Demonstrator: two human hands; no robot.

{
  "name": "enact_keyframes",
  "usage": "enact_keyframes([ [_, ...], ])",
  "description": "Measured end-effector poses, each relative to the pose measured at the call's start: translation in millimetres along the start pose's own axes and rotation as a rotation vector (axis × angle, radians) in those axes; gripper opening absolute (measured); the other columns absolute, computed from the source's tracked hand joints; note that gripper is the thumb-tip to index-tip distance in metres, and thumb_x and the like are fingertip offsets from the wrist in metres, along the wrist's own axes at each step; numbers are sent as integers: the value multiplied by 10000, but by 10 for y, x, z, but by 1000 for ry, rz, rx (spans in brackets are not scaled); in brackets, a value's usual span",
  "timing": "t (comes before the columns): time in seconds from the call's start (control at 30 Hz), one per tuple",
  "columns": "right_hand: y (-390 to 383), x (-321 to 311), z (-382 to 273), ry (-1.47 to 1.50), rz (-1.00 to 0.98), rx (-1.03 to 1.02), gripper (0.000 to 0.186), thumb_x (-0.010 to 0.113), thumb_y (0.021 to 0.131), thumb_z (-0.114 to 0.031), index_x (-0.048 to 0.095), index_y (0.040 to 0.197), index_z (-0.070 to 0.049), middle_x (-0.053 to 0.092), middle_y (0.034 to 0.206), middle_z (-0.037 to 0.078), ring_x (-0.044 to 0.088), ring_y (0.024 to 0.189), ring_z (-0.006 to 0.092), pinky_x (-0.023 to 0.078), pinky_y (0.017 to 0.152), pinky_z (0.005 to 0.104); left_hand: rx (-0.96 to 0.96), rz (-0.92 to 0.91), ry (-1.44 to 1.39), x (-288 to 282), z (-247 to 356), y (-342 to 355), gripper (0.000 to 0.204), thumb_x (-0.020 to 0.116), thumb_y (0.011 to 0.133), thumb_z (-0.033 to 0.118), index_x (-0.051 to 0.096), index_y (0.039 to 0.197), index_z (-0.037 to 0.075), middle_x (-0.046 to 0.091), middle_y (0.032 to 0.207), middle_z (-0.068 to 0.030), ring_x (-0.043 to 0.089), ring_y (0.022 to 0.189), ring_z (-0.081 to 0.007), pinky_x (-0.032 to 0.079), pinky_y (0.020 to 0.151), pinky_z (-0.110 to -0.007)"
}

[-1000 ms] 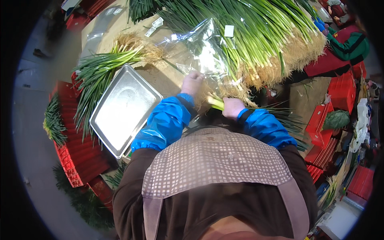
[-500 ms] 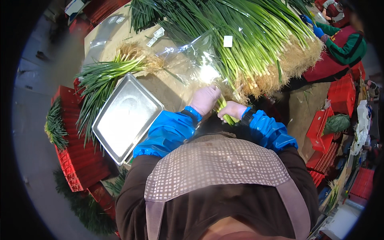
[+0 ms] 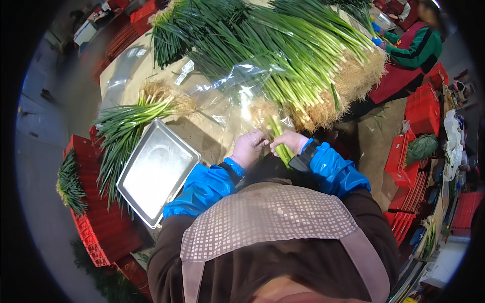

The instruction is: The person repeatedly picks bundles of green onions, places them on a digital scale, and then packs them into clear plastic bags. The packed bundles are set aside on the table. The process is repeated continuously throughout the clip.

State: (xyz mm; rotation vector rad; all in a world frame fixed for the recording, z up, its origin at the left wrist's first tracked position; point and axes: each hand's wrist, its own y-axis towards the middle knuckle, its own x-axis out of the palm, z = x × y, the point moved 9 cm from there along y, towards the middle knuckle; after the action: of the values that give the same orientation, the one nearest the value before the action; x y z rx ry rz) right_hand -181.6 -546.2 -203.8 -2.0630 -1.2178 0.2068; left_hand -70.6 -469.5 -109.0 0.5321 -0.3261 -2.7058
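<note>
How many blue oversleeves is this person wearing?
2: a left sleeve behind the left hand, and a right sleeve behind the right hand, which grips green onions.

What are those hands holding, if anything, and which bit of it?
The right grip holds some green onions by the stalks, near the roots. I can't tell whether the left grip holds anything.

Wears brown top (image 3: 227, 275), greyish-brown apron bib (image 3: 268, 217) patterned with pale squares, plain mauve straps (image 3: 366, 262); glossy, crinkled blue oversleeves (image 3: 199, 192), gathered cuffs; dark band (image 3: 304, 157) at right wrist.
</note>
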Motion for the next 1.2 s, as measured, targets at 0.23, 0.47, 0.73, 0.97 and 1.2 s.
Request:
enact_keyframes([
  [0.23, -242, 201, -618, -783, 158, -400, 204, 667, 781, -82, 672, 973, -11, 663, 718, 113, 649, 643, 217, 516, 579, 340, 483, -327, 574, 128, 757, -7, 249, 640, 684, 83, 612, 924, 144, 601, 810, -74, 612, 739, -293, 483, 617, -403],
  [0.47, -818, 417, -1003, -203, -3, -319, 319, 658, 781, -17, 643, 1100, -12, 647, 776, 64, 623, 670, 156, 504, 600, 308, 364, -117, 422, -238, 726, 64, 102, 656, 702, 103, 600, 787, 92, 566, 854, -89, 573, 794, -292, 450, 649, -410],
  [0.73, -350, 366, -818, -621, 152, -281, 305, 723, 729, -120, 680, 998, 18, 691, 761, 118, 647, 606, 196, 523, 590, 340, -363, -78, -870, -286, -59, -146, 783, 701, 862, 474, 366, 1387, 1, 545, 1239, -61, 481, 1188, -137, 420, 988, -329],
  [0.97, 21, 1251, -860, -1150, -86, -424, 488, 693, 760, -398, 677, 993, 30, 701, 880, 221, 687, 854, 334, 527, 782, 396, -568, 586, -859, -651, -116, -368, 357, 746, 792, 155, 633, 1086, -13, 677, 921, -75, 632, 808, -172, 516, 724, -324],
  [1.2, -332, 1799, -52, -959, -1081, 92, 695, 744, 805, -384, 493, 1339, -17, 588, 1228, 75, 539, 1113, 170, 431, 956, 328, -289, 997, -700, -1358, 559, -1569, 327, 678, 811, 123, 630, 1106, -12, 692, 990, -114, 650, 965, -227, 505, 881, -365],
])
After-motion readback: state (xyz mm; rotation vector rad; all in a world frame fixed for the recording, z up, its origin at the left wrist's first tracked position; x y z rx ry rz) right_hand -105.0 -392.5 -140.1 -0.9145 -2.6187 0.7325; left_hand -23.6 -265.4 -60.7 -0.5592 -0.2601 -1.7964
